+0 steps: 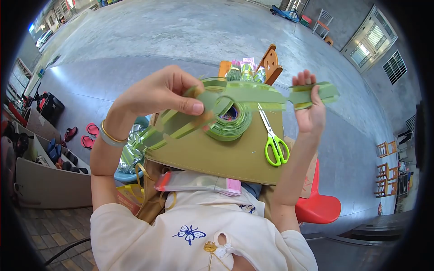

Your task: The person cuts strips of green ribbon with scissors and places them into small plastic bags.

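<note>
A wide green ribbon (257, 94), pale and partly see-through at its edges, is stretched between my two hands above the table. My left hand (169, 92) pinches it between thumb and fingers, and a folded length trails down to the left below that wrist. On the right, my right hand (308, 104) has its palm turned up, with the thumb pressing the ribbon across it; a short end sticks out past the thumb. Below the ribbon, a roll of green ribbon (233, 128) rests on the olive tabletop (217, 158). Scissors (273, 142) with lime handles lie beside it.
Clear plastic sleeves (199, 182) lie on my lap. A blue basin (126, 175) with shiny green pieces stands left of the table. Green bundles and packets (246, 70) sit by a wooden chair (271, 65) beyond it. A red stool (318, 207) is at right.
</note>
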`<state>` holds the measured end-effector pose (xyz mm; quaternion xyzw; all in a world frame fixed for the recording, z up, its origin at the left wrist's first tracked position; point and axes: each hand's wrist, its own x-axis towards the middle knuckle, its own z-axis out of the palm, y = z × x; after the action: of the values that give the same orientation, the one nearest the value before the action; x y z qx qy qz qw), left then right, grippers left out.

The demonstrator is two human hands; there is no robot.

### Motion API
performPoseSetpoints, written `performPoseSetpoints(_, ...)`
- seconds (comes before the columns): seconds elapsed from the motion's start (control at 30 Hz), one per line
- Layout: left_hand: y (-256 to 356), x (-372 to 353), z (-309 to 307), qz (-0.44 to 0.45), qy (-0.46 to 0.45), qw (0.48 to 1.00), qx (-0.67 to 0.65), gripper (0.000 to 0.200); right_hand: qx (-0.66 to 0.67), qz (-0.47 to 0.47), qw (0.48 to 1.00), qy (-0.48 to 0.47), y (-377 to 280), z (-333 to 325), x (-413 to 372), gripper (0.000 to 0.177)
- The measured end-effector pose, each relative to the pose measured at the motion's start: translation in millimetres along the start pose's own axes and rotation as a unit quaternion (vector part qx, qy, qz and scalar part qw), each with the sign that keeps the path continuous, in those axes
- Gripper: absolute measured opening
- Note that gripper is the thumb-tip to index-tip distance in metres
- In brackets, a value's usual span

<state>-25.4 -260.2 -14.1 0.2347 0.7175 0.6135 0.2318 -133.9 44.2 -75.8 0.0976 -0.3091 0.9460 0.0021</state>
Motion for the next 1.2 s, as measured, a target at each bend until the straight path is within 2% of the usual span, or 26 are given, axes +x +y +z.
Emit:
performPoseSetpoints(0.03,3,6,4,0.099,0.042,0.994,0.035,0.018,-0.003,0.019,1.0,-0.016,15,1,2,0.029)
performPoseSetpoints(0.1,8,26,18,0.29,0.127,0.943,0.1,0.016,-0.009,0.057,0.997,-0.045,43,12,2,0.031)
performPoseSetpoints(0.17,27,41,26,0.244,0.143,0.948,0.146,0.019,-0.012,0.092,0.993,-0.074,68,30,-1,0.035)
performPoseSetpoints(0.27,36,72,28,0.203,0.188,0.94,0.199,0.026,0.127,0.124,0.968,-0.178,92,52,-11,0.044)
performPoseSetpoints(0.3,34,82,25,0.195,0.205,0.935,0.213,0.029,0.071,0.091,0.982,-0.146,93,69,-19,0.05)
performPoseSetpoints(0.4,25,103,14,0.155,0.247,0.944,0.155,0.03,0.205,0.109,0.939,-0.253,87,80,-34,0.047)
performPoseSetpoints(0.5,19,103,9,0.136,0.242,0.953,0.118,0.033,0.075,0.084,0.976,-0.188,88,88,-41,0.037)
performPoseSetpoints(0.57,23,93,10,0.043,0.222,0.974,0.003,0.04,-0.011,0.102,0.969,-0.226,89,82,-35,0.027)
performPoseSetpoints(0.6,20,88,10,0.037,0.197,0.978,-0.055,0.044,-0.054,0.11,0.962,-0.244,87,78,-31,0.022)
performPoseSetpoints(0.63,17,83,9,0.029,0.173,0.978,-0.113,0.047,0.009,0.111,0.958,-0.263,82,76,-28,0.019)
performPoseSetpoints(0.7,-14,75,2,0.094,0.097,0.964,-0.23,0.055,0.132,0.11,0.94,-0.295,68,68,-20,0.014)
performPoseSetpoints(0.77,-34,59,-7,-0.029,0.005,0.999,-0.044,0.061,0.192,0.086,0.944,-0.252,44,61,-12,0.009)
performPoseSetpoints(0.83,-50,45,-8,-0.098,-0.143,0.985,-0.015,0.057,0.188,0.064,0.956,-0.215,19,37,5,0.016)
performPoseSetpoints(0.93,-64,35,-5,-0.123,-0.18,0.975,-0.037,0.049,0.148,0.041,0.968,-0.199,-7,13,12,0.015)
performPoseSetpoints(0.97,-58,31,0,-0.093,-0.148,0.984,-0.023,0.036,0.141,0.04,0.972,-0.185,-14,0,18,0.014)
performPoseSetpoints(1.07,-31,22,4,-0.121,-0.07,0.99,-0.023,0.029,0.116,0.031,0.981,-0.151,-17,-27,26,0.014)
performPoseSetpoints(1.17,-4,18,11,-0.08,-0.014,0.997,-0.011,0.02,0.09,0.012,0.992,-0.084,-4,-32,23,0.015)
performPoseSetpoints(1.2,1,19,16,-0.029,0.006,1.0,0.011,0.018,0.077,0.02,0.993,-0.088,6,-28,21,0.016)
